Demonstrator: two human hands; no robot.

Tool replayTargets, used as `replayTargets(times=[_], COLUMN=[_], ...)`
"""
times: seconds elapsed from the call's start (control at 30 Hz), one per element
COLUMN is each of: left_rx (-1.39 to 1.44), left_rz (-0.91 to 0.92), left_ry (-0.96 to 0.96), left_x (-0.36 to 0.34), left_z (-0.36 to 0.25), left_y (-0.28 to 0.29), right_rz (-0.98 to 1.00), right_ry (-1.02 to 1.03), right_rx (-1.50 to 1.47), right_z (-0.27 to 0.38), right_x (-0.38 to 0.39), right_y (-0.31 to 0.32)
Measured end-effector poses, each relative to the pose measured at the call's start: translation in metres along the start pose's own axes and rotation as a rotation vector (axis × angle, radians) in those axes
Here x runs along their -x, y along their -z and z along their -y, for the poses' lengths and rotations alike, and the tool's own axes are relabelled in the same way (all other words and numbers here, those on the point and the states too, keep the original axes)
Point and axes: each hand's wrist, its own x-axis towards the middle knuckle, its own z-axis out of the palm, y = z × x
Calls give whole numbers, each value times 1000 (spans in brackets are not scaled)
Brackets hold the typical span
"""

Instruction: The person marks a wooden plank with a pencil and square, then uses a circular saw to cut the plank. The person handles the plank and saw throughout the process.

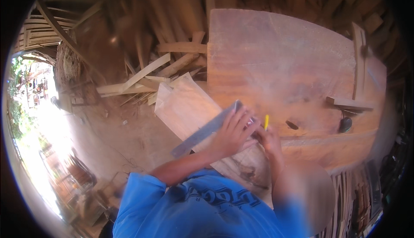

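A pale wooden plank (189, 104) lies slantwise in front of me, its far end pointing up and left. Across it runs the grey metal blade of a carpenter's square (200, 135). My left hand (233, 134) lies over the upper end of this blade, holding it against the wood with its fingers bent over it. Just to its right, my right hand (271, 139) is closed on a thin yellow pen (267, 121), which sticks up from the fingers. The pen's lower end and much of the square's upper end are hidden by my hands.
A big reddish-brown wooden slab (280, 65) stretches across the right side, with an angled wooden piece (348, 103) and a dark rounded object (345, 125) on it. Scrap wood strips (146, 72) are heaped at the far left. A blurred rounded brown surface (308, 190) stands by my right arm.
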Motion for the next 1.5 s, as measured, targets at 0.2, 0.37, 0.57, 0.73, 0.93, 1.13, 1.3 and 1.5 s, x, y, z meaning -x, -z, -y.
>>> replayTargets(times=[0.2,0.37,0.57,0.73,0.93,1.13,1.3,1.5], left_rx=[-42,30,-234,-58,90,-22,-28,6], left_rz=[83,171,-28,65,-68,4,-31,-93], left_ry=[55,208,195,-63,53,53,126,139], left_x=[-9,6,7,28,34,7,2,2], left_z=[19,32,107,108,61,39,33,34], left_y=[5,38,79,80,40,9,6,0], right_rz=[99,61,5,-16,25,43,32,22], right_ry=[4,6,-79,-101,-44,-52,-34,-41], right_rx=[244,342,374,319,247,378,414,466], right_z=[4,3,10,11,7,11,14,21], right_x=[-11,-10,-3,-2,-13,-15,-14,-10], right_y=[-10,-15,-10,-12,-30,-36,-37,-41])
